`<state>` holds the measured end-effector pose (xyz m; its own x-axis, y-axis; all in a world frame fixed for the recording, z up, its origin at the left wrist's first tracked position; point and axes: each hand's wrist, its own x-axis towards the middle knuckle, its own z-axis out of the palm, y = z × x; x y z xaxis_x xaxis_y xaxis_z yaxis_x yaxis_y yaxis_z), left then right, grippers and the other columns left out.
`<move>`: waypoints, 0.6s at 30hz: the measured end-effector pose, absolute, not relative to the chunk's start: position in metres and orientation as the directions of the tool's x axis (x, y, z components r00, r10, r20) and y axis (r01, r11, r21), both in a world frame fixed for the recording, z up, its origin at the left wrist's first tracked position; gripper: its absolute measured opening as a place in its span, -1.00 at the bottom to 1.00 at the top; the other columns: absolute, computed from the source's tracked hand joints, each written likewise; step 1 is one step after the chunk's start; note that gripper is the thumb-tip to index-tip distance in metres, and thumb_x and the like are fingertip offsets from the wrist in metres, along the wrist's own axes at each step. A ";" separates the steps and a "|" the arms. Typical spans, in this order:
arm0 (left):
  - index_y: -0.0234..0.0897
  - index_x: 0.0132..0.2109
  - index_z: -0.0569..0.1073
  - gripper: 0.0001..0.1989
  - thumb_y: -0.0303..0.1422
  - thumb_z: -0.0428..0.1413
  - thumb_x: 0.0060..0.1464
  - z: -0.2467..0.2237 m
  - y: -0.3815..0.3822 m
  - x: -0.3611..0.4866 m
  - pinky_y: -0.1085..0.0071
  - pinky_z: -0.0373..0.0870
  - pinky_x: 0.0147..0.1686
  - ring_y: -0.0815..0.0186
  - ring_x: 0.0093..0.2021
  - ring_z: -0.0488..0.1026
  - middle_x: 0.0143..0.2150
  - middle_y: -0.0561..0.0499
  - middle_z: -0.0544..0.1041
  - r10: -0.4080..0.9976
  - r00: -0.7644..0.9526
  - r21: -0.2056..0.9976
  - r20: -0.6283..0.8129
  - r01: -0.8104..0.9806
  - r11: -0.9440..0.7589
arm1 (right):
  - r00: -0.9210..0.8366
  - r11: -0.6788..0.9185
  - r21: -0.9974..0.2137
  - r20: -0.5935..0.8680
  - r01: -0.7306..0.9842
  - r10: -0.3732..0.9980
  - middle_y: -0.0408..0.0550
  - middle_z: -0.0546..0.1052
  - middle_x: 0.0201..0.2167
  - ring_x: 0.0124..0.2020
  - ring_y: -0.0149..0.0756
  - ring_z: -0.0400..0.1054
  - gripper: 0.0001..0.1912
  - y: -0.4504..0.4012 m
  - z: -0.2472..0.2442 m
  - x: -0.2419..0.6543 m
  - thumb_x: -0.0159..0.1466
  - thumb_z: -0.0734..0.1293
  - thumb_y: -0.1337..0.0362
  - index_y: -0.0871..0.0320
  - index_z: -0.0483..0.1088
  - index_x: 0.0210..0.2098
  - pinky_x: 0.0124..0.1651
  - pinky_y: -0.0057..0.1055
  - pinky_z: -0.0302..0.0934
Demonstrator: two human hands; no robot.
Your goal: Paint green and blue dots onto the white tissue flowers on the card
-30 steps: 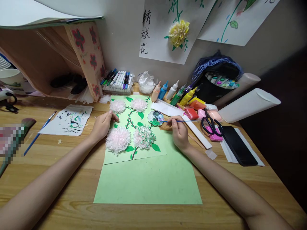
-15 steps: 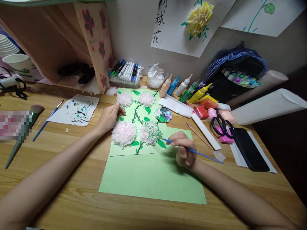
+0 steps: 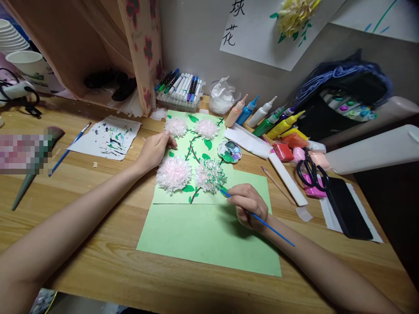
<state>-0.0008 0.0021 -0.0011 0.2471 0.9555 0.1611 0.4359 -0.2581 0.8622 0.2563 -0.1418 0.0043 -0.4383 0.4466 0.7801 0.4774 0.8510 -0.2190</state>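
In my right hand, the fingers are closed round a thin blue paintbrush. Its tip points at the lower right of a paper flower whose pink-white petals are streaked green; whether it touches is too small to tell. My left hand rests with bent fingers on the left edge of the light green paper picture, holding it. Three more pale pink flowers, including a large one, sit on it among green leaves and dark stems. A small flower-shaped paint palette lies at its right edge.
A larger green sheet lies beneath. To the right are squeeze paint bottles, a pencil, black scissors and a phone. Leftward lie a paint-stained tissue and another brush. Markers stand behind.
The view has shifted slightly. My right hand has lowered the brush's rear end, and its tip has moved slightly down the green-streaked flower. My left hand stays at the picture's edge.
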 end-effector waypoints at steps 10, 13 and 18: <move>-0.26 -0.46 0.45 -0.52 -0.23 -0.19 0.33 -0.003 0.003 -0.002 0.37 0.34 -0.22 0.29 -0.36 0.43 -0.39 -0.08 0.57 0.951 0.257 0.870 0.171 0.414 -0.268 | -0.438 0.849 -0.241 0.772 0.470 0.461 0.01 0.49 -0.40 -0.40 -0.29 0.37 -0.81 -0.141 0.001 0.258 0.42 0.07 0.37 0.16 0.28 -0.11 -0.36 -0.36 0.31; -0.25 -0.46 0.44 -0.52 -0.21 -0.19 0.33 -0.003 0.003 -0.002 0.35 0.34 -0.22 0.27 -0.36 0.42 -0.39 -0.09 0.57 0.949 0.260 0.867 0.175 0.417 -0.274 | -0.427 0.846 -0.245 0.776 0.473 0.464 0.01 0.49 -0.39 -0.38 -0.30 0.37 -0.81 -0.142 0.001 0.258 0.42 0.06 0.36 0.16 0.28 -0.12 -0.34 -0.36 0.32; -0.24 -0.46 0.43 -0.52 -0.18 -0.19 0.32 -0.002 0.003 -0.002 0.37 0.34 -0.23 0.27 -0.36 0.44 -0.40 -0.09 0.56 0.948 0.268 0.864 0.173 0.420 -0.276 | -0.439 0.846 -0.263 0.761 0.464 0.477 0.01 0.49 -0.39 -0.37 -0.29 0.39 -0.82 -0.140 0.001 0.258 0.41 0.08 0.37 0.17 0.28 -0.12 -0.34 -0.36 0.33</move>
<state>-0.0019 0.0035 -0.0024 0.2675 0.9480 0.1726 0.4204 -0.2760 0.8643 0.2580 -0.1405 0.0013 -0.4392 0.4774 0.7610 0.4645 0.8458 -0.2626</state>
